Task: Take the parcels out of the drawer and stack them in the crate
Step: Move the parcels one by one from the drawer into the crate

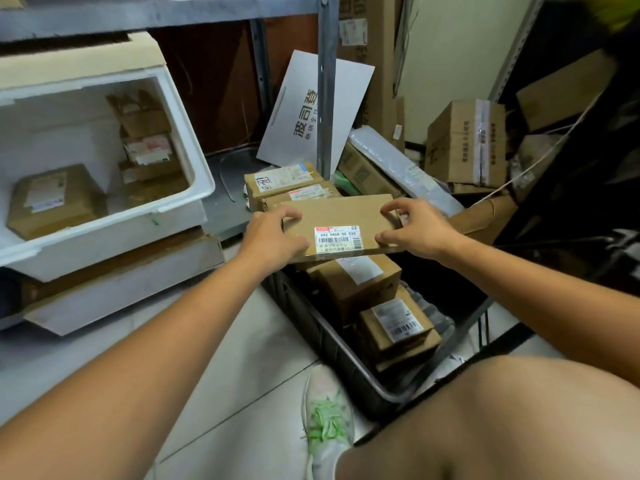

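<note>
Both hands, the left hand [277, 233] and right hand [415, 226], are pinching the ends of a flat cardboard parcel [337, 225], holding it above the boxes in the dark crate [332, 344].

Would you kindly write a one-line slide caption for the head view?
Left hand and right hand grip a flat parcel over the crate; other parcels lie in the white drawer.

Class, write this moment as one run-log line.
left hand, right hand: hold flat parcel | parcel: above crate | drawer: not empty
</note>
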